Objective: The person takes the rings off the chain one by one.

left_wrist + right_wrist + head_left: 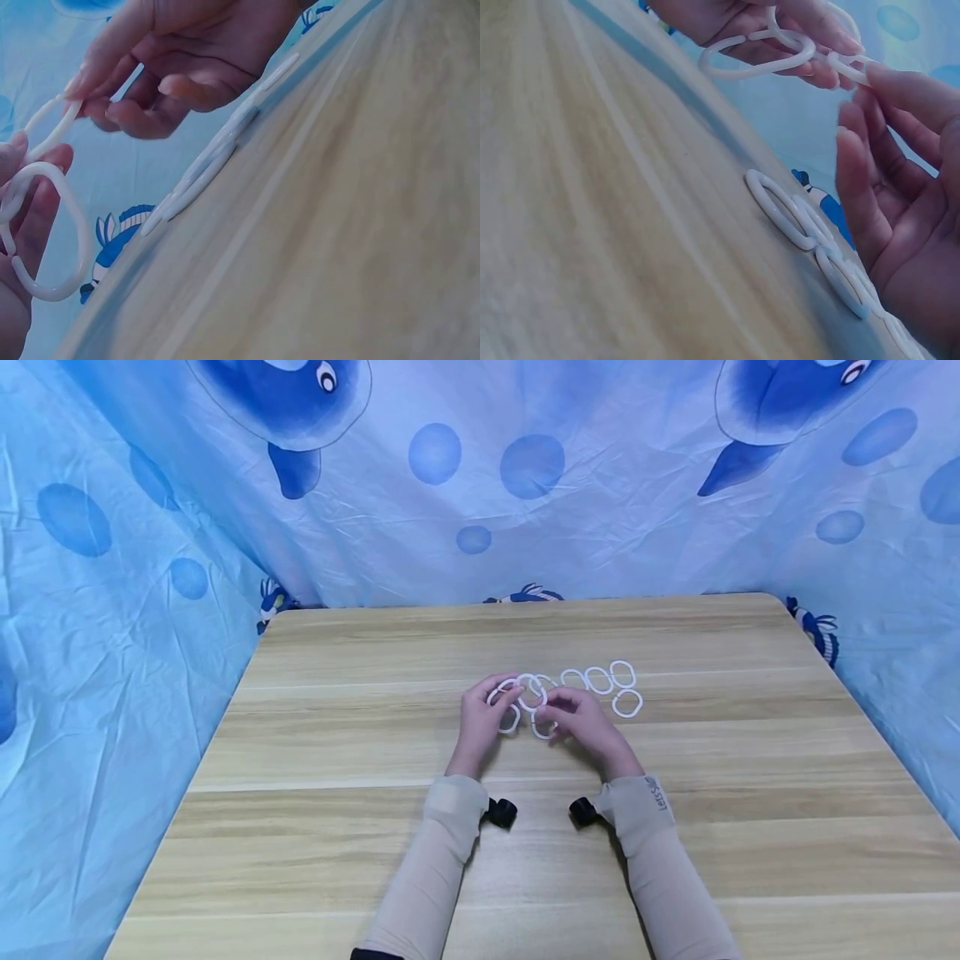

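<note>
My left hand [477, 720] pinches white oval plastic rings, each with a small gap in its loop. One gapped ring [82, 240] hangs from the left fingers in the left wrist view. Facing it, my right hand [588, 725] pinches another white ring [58, 135] between thumb and index finger, its other fingers loosely bent. That ring reaches across to the left fingertips. The rings meet at the left fingers, which partly hide how they join. Under the hands, more white rings lie on the table, partly covered.
Several white rings [759, 187] lie in an overlapping row on the wooden table [540, 877], extending right of the right hand in the head view. A blue curtain [600, 510] with whale figures stands behind and beside the table. Black wrist cameras [502, 812] sit at both cuffs.
</note>
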`<control>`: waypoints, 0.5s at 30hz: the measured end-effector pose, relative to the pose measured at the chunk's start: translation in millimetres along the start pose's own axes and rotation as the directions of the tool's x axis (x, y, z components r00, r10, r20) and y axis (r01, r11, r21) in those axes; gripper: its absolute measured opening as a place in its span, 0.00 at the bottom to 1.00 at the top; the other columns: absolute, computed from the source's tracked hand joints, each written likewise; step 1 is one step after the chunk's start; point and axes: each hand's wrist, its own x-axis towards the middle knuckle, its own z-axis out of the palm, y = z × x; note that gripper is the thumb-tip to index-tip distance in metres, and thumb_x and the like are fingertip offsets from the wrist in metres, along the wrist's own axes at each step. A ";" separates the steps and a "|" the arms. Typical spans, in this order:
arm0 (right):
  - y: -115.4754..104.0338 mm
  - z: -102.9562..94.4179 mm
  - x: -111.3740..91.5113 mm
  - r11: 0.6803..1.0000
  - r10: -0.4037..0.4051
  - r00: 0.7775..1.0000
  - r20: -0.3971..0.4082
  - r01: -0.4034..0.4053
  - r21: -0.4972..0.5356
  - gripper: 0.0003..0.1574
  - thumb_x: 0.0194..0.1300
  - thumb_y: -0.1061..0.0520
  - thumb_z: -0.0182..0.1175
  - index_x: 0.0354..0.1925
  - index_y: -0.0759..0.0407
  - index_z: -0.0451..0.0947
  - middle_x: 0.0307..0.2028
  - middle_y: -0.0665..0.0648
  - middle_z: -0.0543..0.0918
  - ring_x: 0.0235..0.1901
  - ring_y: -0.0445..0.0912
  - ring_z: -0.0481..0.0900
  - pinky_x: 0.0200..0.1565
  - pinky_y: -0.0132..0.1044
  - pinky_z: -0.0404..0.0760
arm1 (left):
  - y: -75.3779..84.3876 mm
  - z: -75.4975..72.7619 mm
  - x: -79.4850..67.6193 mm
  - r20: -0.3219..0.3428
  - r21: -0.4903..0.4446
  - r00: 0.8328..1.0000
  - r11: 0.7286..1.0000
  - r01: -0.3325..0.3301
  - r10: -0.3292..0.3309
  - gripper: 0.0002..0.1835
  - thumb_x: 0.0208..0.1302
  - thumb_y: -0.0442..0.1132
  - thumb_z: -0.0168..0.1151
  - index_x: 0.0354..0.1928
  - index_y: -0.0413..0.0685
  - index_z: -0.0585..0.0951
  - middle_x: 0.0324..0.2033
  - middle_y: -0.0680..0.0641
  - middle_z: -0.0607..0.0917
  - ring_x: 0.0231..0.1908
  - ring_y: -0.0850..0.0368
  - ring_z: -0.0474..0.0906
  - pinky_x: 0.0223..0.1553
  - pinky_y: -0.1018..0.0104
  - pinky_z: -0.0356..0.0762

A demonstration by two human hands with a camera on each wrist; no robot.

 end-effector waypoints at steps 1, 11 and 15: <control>0.1 -0.6 0.0 1.000 -0.001 1.000 -0.019 0.001 0.024 0.15 0.64 0.61 0.62 0.45 0.71 0.76 0.35 0.53 0.81 0.30 0.42 0.79 0.29 0.35 0.86 | -0.2 -0.2 0.0 0.010 -0.011 1.000 1.000 0.003 -0.003 0.16 0.60 0.33 0.67 0.50 0.38 0.82 0.41 0.37 0.85 0.34 0.54 0.85 0.38 0.73 0.85; -1.5 -8.1 -1.2 0.989 0.024 0.978 -0.208 0.008 0.150 0.06 0.65 0.60 0.60 0.41 0.61 0.78 0.30 0.47 0.80 0.30 0.40 0.78 0.27 0.27 0.81 | -1.1 -1.5 -0.8 0.150 0.029 0.988 0.999 0.044 -0.047 0.18 0.60 0.29 0.65 0.52 0.35 0.80 0.43 0.33 0.84 0.30 0.56 0.85 0.39 0.64 0.87; -2.2 -8.5 -1.0 0.981 0.016 0.977 -0.212 0.026 0.194 0.06 0.66 0.62 0.59 0.36 0.51 0.79 0.29 0.47 0.80 0.29 0.39 0.77 0.25 0.26 0.80 | -1.3 -0.7 -0.4 0.173 0.073 0.984 0.997 0.037 -0.050 0.17 0.59 0.27 0.65 0.51 0.33 0.80 0.43 0.32 0.85 0.29 0.60 0.84 0.38 0.68 0.87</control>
